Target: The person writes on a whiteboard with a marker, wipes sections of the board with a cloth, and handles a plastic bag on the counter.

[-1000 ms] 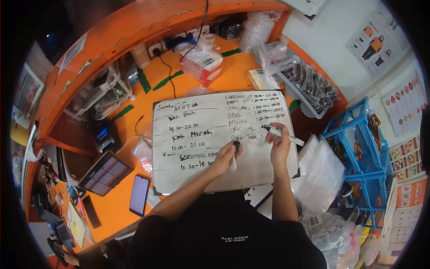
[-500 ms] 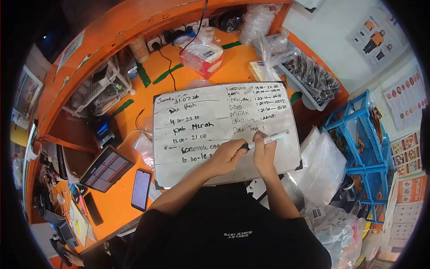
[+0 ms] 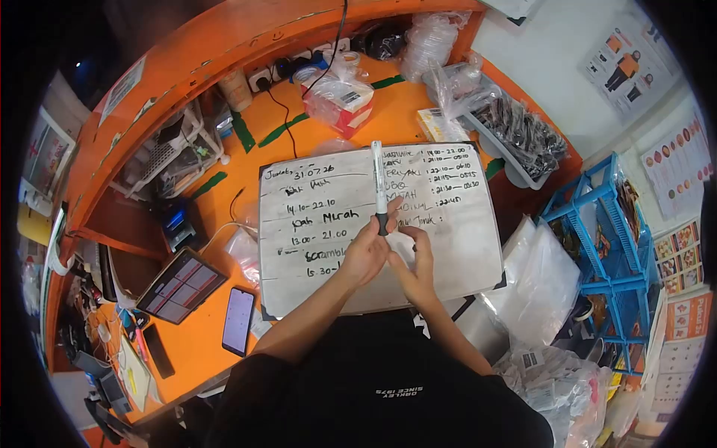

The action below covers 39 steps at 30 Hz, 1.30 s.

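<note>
Pointing up now (level before), the marker point(image 3: 379, 179) sits in the left hand point(image 3: 364, 255).

The whiteboard point(image 3: 463, 250) reads "31.07.26", "Murah"; the shirt point(image 3: 351, 388) "OAKLEY SINCE 1975".

Food shop counter. Orange tabletop point(image 3: 187, 351) carries whiteboard point(image 3: 448, 246) listing flavours and hours, POS tablet point(image 3: 179, 286), tray of sachets point(image 3: 523, 138); menu posters point(image 3: 676, 175) on wall, blue rack point(image 3: 609, 246) of packaging.
</note>
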Motion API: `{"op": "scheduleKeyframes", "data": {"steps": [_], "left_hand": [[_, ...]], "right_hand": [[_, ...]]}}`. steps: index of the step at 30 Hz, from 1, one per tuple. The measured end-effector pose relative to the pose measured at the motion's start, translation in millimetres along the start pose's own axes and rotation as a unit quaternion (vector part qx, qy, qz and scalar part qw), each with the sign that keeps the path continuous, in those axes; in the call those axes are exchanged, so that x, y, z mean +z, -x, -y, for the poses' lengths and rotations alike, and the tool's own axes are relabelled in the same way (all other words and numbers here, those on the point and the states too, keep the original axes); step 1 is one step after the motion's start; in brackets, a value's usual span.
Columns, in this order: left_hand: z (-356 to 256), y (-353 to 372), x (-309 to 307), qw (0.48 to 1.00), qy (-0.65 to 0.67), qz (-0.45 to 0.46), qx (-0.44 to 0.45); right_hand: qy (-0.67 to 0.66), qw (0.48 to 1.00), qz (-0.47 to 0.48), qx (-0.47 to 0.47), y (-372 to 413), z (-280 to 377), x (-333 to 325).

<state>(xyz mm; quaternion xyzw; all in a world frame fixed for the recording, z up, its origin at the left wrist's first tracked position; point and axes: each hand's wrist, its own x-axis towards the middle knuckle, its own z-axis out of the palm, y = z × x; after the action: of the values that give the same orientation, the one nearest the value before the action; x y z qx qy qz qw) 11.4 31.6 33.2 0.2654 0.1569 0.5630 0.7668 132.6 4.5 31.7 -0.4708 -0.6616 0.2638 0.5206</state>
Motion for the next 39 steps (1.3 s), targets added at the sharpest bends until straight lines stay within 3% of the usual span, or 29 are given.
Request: {"op": "scheduleKeyframes", "data": {"steps": [3,4,6,7,8,9,10,11,13,16,20,25,33,39], "left_hand": [[16,4,-5,0.998,0.023,0.032,-0.047],[21,6,-4,0.999,-0.027,0.025,-0.032],[24,7,-13,0.994,-0.102,0.024,-0.028],[23,8,-18,0.984,-0.175,0.013,-0.024],[21,6,-19,0.986,-0.165,0.005,-0.013],[18,6,-20,0.986,-0.164,0.007,-0.014],[14,5,-22,0.98,-0.197,0.0,0.0],[12,3,-22,0.973,-0.231,-0.006,0.016],[16,1,-26,0.968,-0.248,-0.019,0.026],[19,4,-26,0.955,-0.286,-0.07,0.03],[25,6,-30,0.938,-0.343,-0.038,0.021],[66,10,-63,0.941,-0.32,0.04,-0.107],[70,12,-69,0.914,-0.392,0.074,-0.067],[73,10,-73,0.933,-0.343,0.024,-0.104]], "right_hand": [[-0.074,0.994,-0.041,0.067,7,-19,9],[-0.084,0.991,-0.064,0.077,5,-25,4],[0.025,0.992,-0.094,0.085,-16,-30,-25],[0.089,0.981,-0.121,0.125,-30,-39,-44],[0.152,0.963,-0.147,0.165,-45,-53,-64],[0.228,0.951,-0.208,0.005,-55,-97,-79],[0.351,0.912,-0.205,-0.064,-66,-99,-96],[0.353,0.91,-0.206,-0.067,-67,-113,-107],[0.473,0.87,-0.115,-0.073,-69,-149,-117],[0.472,0.876,-0.093,-0.03,-68,-147,-105],[0.47,0.877,-0.1,-0.007,-67,-144,-97],[0.424,0.895,-0.136,0.012,-90,-160,-98],[0.394,0.913,-0.102,0.003,-87,-146,-61],[0.38,0.924,-0.039,0.003,-84,-138,-56]]}}
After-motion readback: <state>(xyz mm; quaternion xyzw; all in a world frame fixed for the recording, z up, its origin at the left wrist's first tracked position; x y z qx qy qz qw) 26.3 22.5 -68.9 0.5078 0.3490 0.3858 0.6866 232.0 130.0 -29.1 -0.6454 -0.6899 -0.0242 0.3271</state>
